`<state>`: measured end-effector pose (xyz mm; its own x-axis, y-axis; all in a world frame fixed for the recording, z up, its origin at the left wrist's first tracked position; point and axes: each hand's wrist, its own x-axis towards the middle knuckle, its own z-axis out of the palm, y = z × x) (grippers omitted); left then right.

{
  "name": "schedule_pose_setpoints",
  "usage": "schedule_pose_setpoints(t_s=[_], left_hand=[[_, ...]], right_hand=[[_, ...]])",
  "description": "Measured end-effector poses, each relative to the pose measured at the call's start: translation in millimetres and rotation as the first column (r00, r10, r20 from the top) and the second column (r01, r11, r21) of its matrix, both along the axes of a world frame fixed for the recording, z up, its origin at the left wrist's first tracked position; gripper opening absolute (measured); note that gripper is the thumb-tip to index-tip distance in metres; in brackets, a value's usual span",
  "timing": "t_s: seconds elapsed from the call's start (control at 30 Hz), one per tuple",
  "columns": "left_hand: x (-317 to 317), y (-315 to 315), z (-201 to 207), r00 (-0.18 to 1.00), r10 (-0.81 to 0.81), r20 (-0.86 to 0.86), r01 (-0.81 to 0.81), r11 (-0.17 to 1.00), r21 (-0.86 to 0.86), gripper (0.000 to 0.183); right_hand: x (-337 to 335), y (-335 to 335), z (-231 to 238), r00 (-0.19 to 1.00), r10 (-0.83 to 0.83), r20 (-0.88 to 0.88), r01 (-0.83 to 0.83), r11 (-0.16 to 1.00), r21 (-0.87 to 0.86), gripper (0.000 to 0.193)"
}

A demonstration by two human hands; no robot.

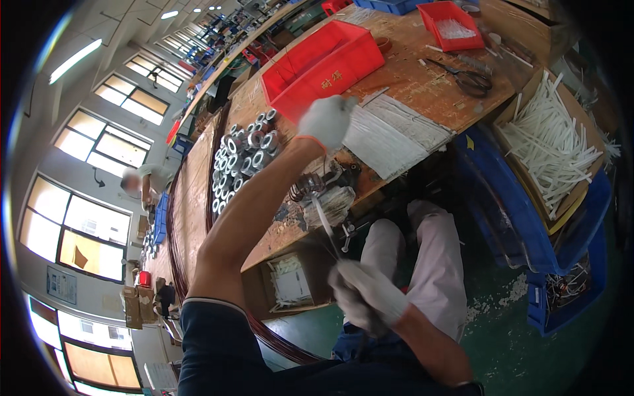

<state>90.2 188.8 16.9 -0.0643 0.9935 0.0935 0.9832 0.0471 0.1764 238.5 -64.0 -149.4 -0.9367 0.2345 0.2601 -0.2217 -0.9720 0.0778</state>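
Note:
My left hand [326,123], in a white glove with an orange cuff, is raised over the bench in front of the red bin. Its fingers look curled; whatever they may hold is hidden and slightly blurred. Low in front of my lap, my right hand [371,296], also gloved, is closed on the lower end of a narrow white strip [325,218]. That strip runs up, thinning and blurred, to a metal clamp [312,187] on the bench edge. A greyish wrapped pad [333,206] sits beside the clamp. Many silvery rings [246,150] lie left of my left forearm.
A red bin [323,69] stands behind; flat whitish sheets [389,135] and black scissors [470,80] lie rightward. A box of white strips [551,142] rests on blue crates [505,204] at right. Dark wires [177,244] line the bench's left. Another person [148,178] works far left.

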Motion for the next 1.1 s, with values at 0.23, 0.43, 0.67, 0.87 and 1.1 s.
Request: schedule_pose_setpoints(t_s=[0.23, 0.43, 0.67, 0.87, 1.1], left_hand=[[-66.1, -37.0, -19.6, 0.985, 0.157, -0.073, -0.153, 0.987, 0.052, 0.062], [-127.4, -32.4, -31.1, 0.886, -0.097, -0.453, 0.059, 0.993, -0.099, 0.057], [-55.8, -25.9, 19.4, 0.972, 0.236, -0.001, -0.214, 0.885, 0.414, 0.064], [-97.1, -28.5, 8.2, 0.968, 0.244, 0.06, -0.248, 0.893, 0.376, 0.069], [-122.0, -56.7, -38.2, 0.955, 0.286, -0.085, -0.276, 0.955, 0.113, 0.062]], right_hand=[[-42.9, 6.8, 65.2, 0.893, -0.299, 0.337, 0.275, 0.954, 0.119, 0.036], [137.0, -120.7, 50.0, 0.825, 0.244, 0.509, -0.273, 0.962, -0.019, 0.04], [99.2, -53.3, 23.5, 0.826, -0.28, 0.49, 0.135, 0.941, 0.31, 0.035], [-7.1, 17.6, 77.7, 0.908, -0.165, 0.385, 0.149, 0.986, 0.072, 0.041], [-27.4, 27.6, 54.0, 0.977, -0.041, 0.207, 0.064, 0.992, -0.109, 0.046]])
